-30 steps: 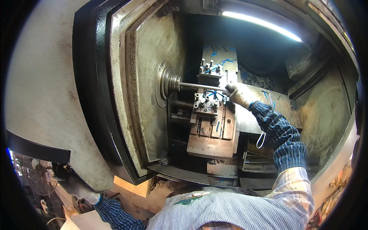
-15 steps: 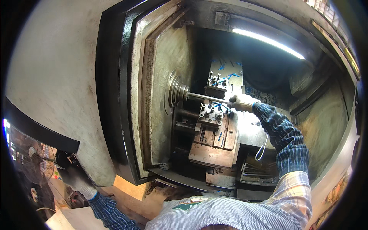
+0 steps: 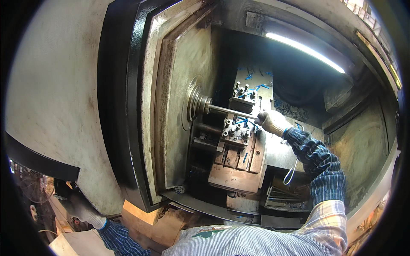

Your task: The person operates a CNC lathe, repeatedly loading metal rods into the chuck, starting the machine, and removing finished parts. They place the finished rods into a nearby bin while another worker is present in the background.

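Note:
Inside a lathe, a slim metal rod [image 3: 230, 112] sticks out to the right from the round spindle collet [image 3: 200, 103]. My right hand [image 3: 273, 122], in a pale work glove with a dark fingertip area, is closed around the rod's free end. Two tool posts [image 3: 235, 132] with upright bolts stand on the cross slide [image 3: 235, 177], one on the near side of the rod and one on the far side. At the lower left, my gloved left hand [image 3: 87, 213] is by the lower corner of the machine's pale panel; its fingers are dark and blurred there.
Blue metal chips [image 3: 258, 87] lie about the slide and tool posts. A lit tube lamp [image 3: 305, 52] runs along the upper back. A white cord loop [image 3: 289, 175] hangs below my right forearm. The black door edge [image 3: 121, 106] borders the opening; a fan [image 3: 36, 186] stands far left.
The whole view has shifted a little. My right hand stays on the rod's end, and my left hand stays by the panel corner.

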The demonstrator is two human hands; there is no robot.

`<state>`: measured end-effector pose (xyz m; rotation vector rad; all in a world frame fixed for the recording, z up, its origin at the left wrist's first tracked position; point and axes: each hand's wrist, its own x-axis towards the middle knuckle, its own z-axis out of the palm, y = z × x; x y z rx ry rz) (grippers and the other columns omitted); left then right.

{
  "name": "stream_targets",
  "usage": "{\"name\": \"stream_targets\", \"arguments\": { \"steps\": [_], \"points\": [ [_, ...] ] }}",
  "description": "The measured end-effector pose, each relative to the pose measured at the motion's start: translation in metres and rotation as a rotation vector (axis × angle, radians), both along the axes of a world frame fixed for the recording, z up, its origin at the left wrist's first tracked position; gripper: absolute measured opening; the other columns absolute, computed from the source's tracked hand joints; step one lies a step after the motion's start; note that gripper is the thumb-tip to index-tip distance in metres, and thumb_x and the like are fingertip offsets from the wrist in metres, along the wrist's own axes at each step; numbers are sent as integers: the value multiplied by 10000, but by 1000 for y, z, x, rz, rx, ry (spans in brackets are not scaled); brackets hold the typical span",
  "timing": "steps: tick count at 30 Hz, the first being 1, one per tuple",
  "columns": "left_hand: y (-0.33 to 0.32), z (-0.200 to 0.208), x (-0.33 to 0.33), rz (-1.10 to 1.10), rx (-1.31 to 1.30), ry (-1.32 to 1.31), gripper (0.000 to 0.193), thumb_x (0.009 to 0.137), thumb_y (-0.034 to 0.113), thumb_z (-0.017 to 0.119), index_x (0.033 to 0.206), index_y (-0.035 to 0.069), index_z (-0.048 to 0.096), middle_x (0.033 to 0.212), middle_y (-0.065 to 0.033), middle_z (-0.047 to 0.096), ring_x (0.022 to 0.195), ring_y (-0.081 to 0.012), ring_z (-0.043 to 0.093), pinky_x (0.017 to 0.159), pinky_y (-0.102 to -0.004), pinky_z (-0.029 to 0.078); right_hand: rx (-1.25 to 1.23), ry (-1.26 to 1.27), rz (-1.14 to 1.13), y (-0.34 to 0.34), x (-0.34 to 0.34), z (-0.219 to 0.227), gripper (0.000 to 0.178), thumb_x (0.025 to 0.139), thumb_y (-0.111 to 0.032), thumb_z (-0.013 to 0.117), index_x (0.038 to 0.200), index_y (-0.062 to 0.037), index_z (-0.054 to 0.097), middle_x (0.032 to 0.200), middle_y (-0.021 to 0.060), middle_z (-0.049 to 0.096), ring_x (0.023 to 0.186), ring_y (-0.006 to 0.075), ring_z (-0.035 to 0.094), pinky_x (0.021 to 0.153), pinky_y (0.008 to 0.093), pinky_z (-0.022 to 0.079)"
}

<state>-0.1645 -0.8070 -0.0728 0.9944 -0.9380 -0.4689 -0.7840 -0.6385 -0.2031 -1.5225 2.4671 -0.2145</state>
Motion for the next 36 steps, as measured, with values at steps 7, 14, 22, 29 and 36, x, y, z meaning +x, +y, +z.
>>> {"name": "stream_targets", "arguments": {
  "steps": [7,14,22,29,36],
  "points": [
    [5,-9,11,-19,-16,-112,418,1073,206,458,1437,6,508,1334,-113,608,1185,-215,567,997,-399,477,-209,288,304,-28,32,20,223,931,-278,663,876,-64,687,820,217,685,806,399,683,742,465,549],
    [5,-13,-28,-85,-210,-140,309,1052,79,532,1346,21,607,1122,-78,702,900,-149,672,760,-301,576,-424,447,146,-28,31,-29,322,929,-381,696,832,-81,628,840,235,634,808,453,608,723,541,492],
    [21,-5,-17,-162,-170,-117,334,1094,158,474,1387,29,571,1163,-62,699,948,-144,689,802,-278,586,82,-89,-25,-51,32,11,583,963,-628,547,1213,-127,707,1110,219,712,1061,396,680,910,469,536],
    [19,9,-30,8,19,-145,345,1091,249,499,1317,14,610,1088,-64,713,878,-139,679,759,-265,576,98,-429,86,-53,-2,-5,825,933,-778,461,1280,-60,673,1120,144,707,1074,268,647,935,409,505],
    [1,-13,0,-182,-15,3,332,1072,195,521,1323,-10,593,1206,-122,684,1018,-194,676,831,-312,593,218,-9,179,-35,44,72,622,1033,-633,322,1372,-210,626,1290,139,669,1202,355,611,1079,501,433]
  ]
}}
